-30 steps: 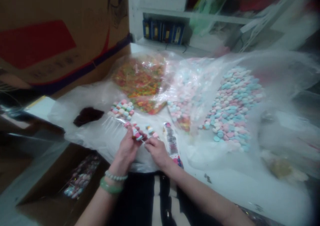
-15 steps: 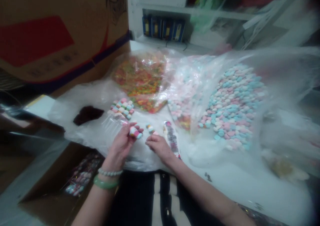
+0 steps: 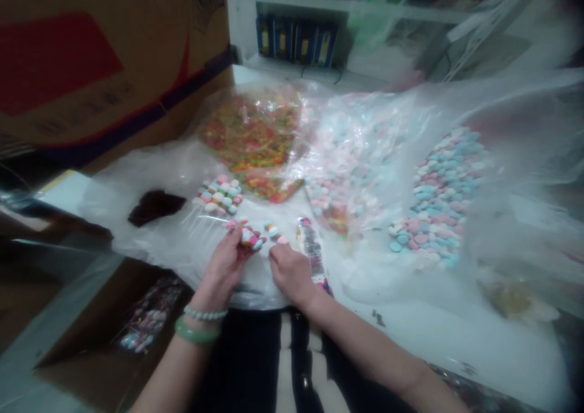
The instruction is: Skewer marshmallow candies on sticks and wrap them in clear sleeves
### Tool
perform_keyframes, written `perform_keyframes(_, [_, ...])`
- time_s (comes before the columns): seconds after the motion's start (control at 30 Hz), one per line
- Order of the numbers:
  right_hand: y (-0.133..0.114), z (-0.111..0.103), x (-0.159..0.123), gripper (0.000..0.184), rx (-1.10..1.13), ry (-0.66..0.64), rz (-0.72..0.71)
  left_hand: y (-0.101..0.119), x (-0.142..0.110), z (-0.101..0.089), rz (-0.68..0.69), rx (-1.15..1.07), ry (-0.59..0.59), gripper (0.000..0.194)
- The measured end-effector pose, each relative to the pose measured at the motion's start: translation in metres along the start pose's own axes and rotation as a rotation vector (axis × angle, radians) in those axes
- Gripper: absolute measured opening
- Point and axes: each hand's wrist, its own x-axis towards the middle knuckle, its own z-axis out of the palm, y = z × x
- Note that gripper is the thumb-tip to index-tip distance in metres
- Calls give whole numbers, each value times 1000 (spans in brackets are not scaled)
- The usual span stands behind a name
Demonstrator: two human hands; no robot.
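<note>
Beside one packet (image 3: 312, 246), two hands (image 3: 292, 272), candies (image 3: 249, 238) in the left hand (image 3: 227, 256)

Seemingly a packing workroom: bulk candy-like pieces (image 3: 444, 200) in plastic on a surface (image 3: 483, 346), cardboard boxes (image 3: 150, 54) (one huge) close by.

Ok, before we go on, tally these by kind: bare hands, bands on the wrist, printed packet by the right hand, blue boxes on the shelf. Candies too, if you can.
Hands: 2 (left hand, right hand)
Wrist bands: 2 (beaded bracelet, green bangle)
Printed packet: 1
Blue boxes: 4
Total: 9
Candies in the left hand: too blurred to count
</note>
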Motion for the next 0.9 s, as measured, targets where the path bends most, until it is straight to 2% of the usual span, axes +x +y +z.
perform_keyframes(0.07, [-1,2,-1,19,-56,21,-83,-5,-2,5,17,-28,17,12])
perform_keyframes(0.13, [-2,3,-1,19,-14,16,-113,-8,-4,8,6,-48,43,12])
perform_keyframes(0.23, [-3,1,1,18,197,-6,-27,-6,-5,8,-107,-43,30,18])
perform_keyframes(0.33, [-2,-3,3,17,337,-24,82,4,-1,0,-163,-93,-10,10])
perform_keyframes(0.5, [-3,-7,3,17,229,-30,23,17,9,-6,-92,-262,13,7])
perform_keyframes(0.57, [-4,-6,2,18,176,-16,11,15,11,-1,-69,-261,45,4])
perform_keyframes(0.63, [-6,-5,2,19,142,-6,-6,10,11,5,-62,-248,53,11])
perform_keyframes(0.73, [-9,-5,4,18,224,-23,-12,3,8,11,-94,-265,64,16])
perform_keyframes(0.8, [-11,-6,6,15,415,-43,90,1,5,13,-113,-280,65,20])
perform_keyframes(0.9, [-13,-6,11,10,826,-105,367,1,2,12,-104,-292,45,26])
